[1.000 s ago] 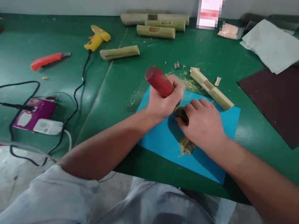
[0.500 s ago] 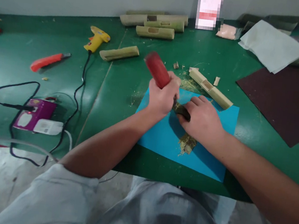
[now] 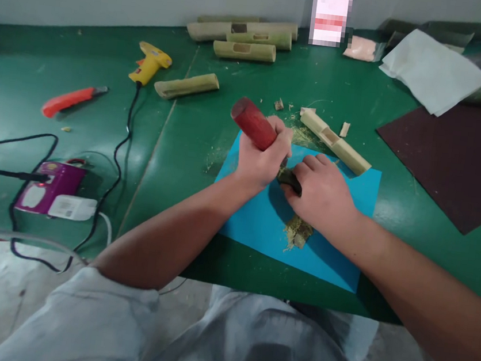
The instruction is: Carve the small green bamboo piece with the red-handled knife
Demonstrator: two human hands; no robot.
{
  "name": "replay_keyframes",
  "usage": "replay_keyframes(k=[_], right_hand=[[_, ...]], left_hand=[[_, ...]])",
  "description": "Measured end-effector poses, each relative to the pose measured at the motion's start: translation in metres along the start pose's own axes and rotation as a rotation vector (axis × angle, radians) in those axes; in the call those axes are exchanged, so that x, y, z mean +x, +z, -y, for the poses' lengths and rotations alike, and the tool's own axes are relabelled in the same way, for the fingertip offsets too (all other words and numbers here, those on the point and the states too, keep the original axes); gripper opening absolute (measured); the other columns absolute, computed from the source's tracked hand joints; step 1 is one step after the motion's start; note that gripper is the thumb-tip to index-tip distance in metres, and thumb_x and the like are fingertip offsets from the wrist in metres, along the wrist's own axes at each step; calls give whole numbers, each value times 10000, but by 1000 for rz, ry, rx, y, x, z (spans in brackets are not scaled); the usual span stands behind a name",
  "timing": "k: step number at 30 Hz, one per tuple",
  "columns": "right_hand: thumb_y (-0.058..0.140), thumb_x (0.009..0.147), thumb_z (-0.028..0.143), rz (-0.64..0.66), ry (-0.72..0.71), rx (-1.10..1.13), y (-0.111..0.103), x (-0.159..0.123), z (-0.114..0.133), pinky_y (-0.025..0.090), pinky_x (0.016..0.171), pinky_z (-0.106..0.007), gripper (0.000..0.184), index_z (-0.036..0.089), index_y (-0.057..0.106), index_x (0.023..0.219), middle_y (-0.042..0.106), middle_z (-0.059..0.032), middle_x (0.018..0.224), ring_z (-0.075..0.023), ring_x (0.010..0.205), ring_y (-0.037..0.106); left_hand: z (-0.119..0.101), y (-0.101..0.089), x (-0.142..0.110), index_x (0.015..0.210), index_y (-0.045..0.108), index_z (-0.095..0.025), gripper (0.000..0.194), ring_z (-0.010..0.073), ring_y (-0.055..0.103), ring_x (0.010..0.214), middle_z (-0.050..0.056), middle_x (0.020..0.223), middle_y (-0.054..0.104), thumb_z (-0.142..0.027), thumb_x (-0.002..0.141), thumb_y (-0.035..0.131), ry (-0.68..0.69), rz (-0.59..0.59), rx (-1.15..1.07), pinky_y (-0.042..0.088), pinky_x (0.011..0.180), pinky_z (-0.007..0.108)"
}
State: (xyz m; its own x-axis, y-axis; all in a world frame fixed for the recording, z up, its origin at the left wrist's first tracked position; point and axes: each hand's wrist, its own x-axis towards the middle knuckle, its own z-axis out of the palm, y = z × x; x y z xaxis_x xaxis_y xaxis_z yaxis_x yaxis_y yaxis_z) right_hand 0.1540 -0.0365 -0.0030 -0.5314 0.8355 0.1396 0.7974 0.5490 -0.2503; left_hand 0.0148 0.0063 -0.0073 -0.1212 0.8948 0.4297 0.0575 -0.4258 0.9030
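My left hand (image 3: 259,158) is wrapped round the thick red handle (image 3: 253,123) of a tool, its butt end pointing up and to the left. The tool's working end is hidden behind my fingers and the work. Close beside it, my right hand (image 3: 325,191) grips a dark green bamboo piece (image 3: 290,180), mostly covered by the palm. Both hands are over a blue sheet (image 3: 257,223). Below them on the sheet lies a small heap of shavings (image 3: 297,232) with a chip in it. A pale bamboo tube with a notch (image 3: 348,153) rests at the sheet's far edge.
On the green table (image 3: 106,66) lie a yellow glue gun (image 3: 149,66), an orange-red cutter (image 3: 69,101), a purple power box (image 3: 55,185) with cables, and a bamboo tube (image 3: 187,86). Cut bamboo tubes (image 3: 244,51) line the back. White paper (image 3: 435,72) and a dark sheet (image 3: 446,163) are right.
The red handle swung up and away, then came back down toward the bamboo. My left hand moved with it. My right hand keeps its hold on the bamboo, and the view shifted slightly.
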Motion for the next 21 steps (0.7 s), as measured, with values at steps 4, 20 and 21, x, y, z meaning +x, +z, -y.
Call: replay_keyframes(k=[4, 20, 21], right_hand=[[595, 944, 269, 1, -37, 38, 1, 0, 0, 371, 787, -402, 190, 134, 725, 915, 664, -128, 893, -276, 881, 535], [616, 928, 259, -65, -12, 40, 4, -2, -2, 376, 786, -399, 147, 157, 702, 867, 649, -124, 867, -276, 876, 527], [615, 931, 262, -60, -12, 36, 4, -2, -2, 375, 787, -400, 150, 157, 702, 868, 652, -125, 873, -277, 878, 528]], left_hand=[[3, -2, -2, 495, 453, -209, 455, 80, 398, 444, -35, 466, 442, -268, 873, 699, 29, 46, -22, 321, 450, 273], [-3, 1, 0, 493, 456, -209, 493, 80, 429, 469, -35, 488, 463, -359, 895, 701, -69, -105, -4, 387, 472, 252], [-2, 1, 0, 495, 467, -209, 488, 81, 435, 473, -32, 497, 476, -361, 896, 699, -57, -100, -8, 393, 478, 255]])
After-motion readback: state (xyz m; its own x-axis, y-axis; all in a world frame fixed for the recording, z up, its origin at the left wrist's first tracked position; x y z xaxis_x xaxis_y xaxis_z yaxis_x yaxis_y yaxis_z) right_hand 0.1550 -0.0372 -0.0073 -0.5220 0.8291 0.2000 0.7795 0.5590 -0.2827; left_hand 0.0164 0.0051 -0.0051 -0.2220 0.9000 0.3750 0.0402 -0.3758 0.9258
